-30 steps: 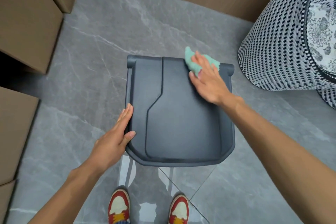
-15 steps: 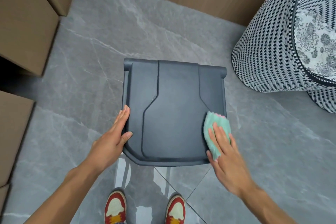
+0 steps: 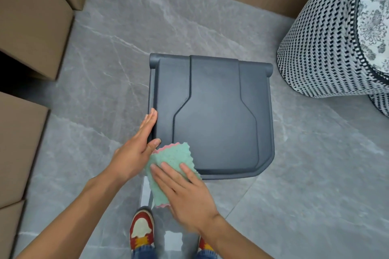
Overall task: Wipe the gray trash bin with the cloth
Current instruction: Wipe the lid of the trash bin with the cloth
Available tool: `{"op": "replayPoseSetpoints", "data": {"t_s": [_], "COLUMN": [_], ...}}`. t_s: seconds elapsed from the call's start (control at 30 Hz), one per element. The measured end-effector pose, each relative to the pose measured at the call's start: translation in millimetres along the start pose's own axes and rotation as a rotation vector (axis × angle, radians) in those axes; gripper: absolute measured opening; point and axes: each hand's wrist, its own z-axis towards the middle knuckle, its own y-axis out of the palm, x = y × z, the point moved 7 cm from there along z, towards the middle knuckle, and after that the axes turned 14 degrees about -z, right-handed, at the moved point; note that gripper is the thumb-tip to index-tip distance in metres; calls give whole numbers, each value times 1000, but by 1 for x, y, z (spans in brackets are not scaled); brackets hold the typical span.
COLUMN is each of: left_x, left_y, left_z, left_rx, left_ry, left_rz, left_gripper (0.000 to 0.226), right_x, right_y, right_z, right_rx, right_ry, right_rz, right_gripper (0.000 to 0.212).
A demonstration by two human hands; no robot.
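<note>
Right now the right hand [image 3: 189, 197] presses the cloth [image 3: 171, 166] with flat fingers onto the near-left corner of the gray trash bin [image 3: 212, 115], which stands on the floor. Unwiped lid stretches away and rightward, while the left hand [image 3: 136, 149], fingers straight, steadies the bin's left side.

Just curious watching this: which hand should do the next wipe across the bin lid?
Probably the right hand: its flat fingers already press the cloth on the lid's near corner. The left hand rests against the bin.
</note>
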Motion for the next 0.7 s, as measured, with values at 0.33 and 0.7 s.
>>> {"op": "replayPoseSetpoints", "data": {"t_s": [0.33,0.7], "left_x": [0,-3], "left_y": [-1,-1], "left_z": [2,3], "left_rx": [-4,-20], "left_ry": [42,-13], "left_rz": [-5,-19], "left_gripper": [72,71], "right_x": [67,103], "right_y": [50,78], "right_z": [-106,-161], "right_rx": [-48,-48], "right_ry": [108,511], "right_rz": [136,238], "right_gripper": [82,67]}}
